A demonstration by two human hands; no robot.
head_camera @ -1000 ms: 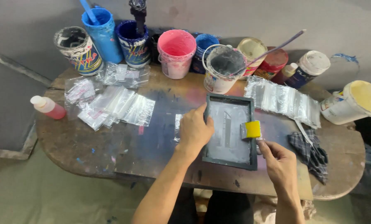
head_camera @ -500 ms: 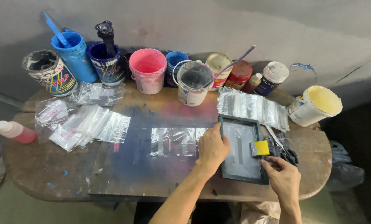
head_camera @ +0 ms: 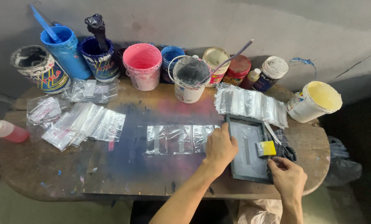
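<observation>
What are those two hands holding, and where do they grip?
Left hand presses the screen frame at its left edge. Right hand grips the yellow squeegee by its lower end.

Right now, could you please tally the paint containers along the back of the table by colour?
Blue: 3, a tall bucket, a dark can and a small tub
Pink: 1
White: 2, a pail and a cream-filled bucket
Red: 1
Patterned tin: 1
Total: 8
</observation>
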